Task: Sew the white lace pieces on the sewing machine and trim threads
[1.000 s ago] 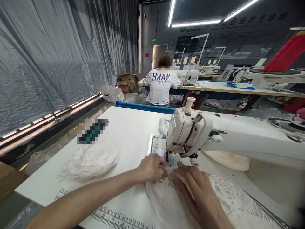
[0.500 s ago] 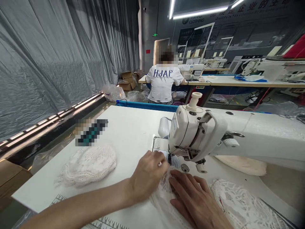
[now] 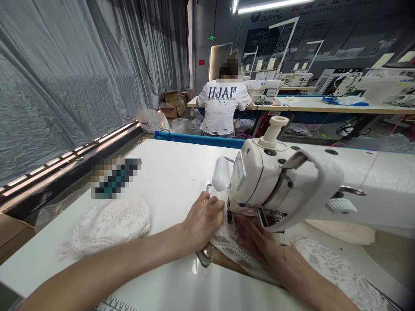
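Observation:
White lace fabric (image 3: 231,242) lies under the presser foot (image 3: 230,217) of a white sewing machine (image 3: 256,172). My left hand (image 3: 205,218) is closed on the lace's left side, beside the foot. To the right of the needle area, my right hand (image 3: 259,239) has its fingers bent together on the lace; the machine head hides part of them. Behind my left forearm sits a stack of white lace pieces (image 3: 112,222). More white lace (image 3: 337,268) spreads out to the right of my right forearm.
A blurred-out item (image 3: 118,178) lies on the white table (image 3: 175,172). Ruler markings (image 3: 113,304) show at the near edge. Cream cloth (image 3: 343,229) rests beneath the machine arm. Ahead, a person in a white shirt (image 3: 223,108) sits at another table. Cardboard boxes (image 3: 173,103) stand beyond.
Both hands have moved forward, bringing the lace under the presser foot. My right hand has gone from lying spread on the lace to reaching under the machine head. The camera view has shifted slightly.

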`<state>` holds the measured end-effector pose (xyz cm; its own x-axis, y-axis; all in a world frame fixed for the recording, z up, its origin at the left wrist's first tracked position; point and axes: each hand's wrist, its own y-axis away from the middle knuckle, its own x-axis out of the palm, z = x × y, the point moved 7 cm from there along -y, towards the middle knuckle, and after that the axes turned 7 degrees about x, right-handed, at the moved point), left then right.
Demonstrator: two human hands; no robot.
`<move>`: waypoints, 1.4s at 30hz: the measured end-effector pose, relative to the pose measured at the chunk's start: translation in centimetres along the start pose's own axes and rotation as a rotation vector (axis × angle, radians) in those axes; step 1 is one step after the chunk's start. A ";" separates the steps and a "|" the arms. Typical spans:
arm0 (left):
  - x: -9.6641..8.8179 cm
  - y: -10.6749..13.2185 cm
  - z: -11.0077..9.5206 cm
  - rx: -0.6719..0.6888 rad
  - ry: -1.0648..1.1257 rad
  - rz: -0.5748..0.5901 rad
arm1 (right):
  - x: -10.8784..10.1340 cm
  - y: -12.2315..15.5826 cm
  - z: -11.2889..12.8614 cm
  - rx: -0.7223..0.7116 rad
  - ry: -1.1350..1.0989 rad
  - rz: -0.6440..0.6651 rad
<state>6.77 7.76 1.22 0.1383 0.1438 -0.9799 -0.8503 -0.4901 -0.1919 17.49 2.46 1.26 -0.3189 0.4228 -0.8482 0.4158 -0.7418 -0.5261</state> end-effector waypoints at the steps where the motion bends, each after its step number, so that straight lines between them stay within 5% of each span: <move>1: -0.1 0.1 0.1 -0.010 0.016 -0.006 | -0.3 0.0 0.1 -0.007 -0.029 0.028; 5: -1.9 2.0 -2.2 0.115 0.083 -0.159 | -1.5 0.9 1.9 -0.102 -0.063 0.135; 10: -2.9 4.3 -4.8 0.177 0.162 -0.282 | -2.3 1.3 3.2 -0.046 -0.087 0.009; 30: -2.8 4.6 -3.0 0.018 0.139 -0.426 | -2.3 -0.1 3.7 -0.040 -0.085 -0.013; 38: -2.5 4.1 -3.0 0.041 0.097 -0.396 | -2.4 0.0 3.3 0.017 -0.041 -0.096; 42: -2.2 3.9 -3.1 0.021 0.035 -0.343 | -1.7 0.1 3.2 0.058 -0.012 -0.024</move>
<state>4.78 2.85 2.42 0.4350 0.2678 -0.8597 -0.7613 -0.4006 -0.5099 15.38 -0.02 2.87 -0.3384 0.4349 -0.8345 0.3579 -0.7606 -0.5416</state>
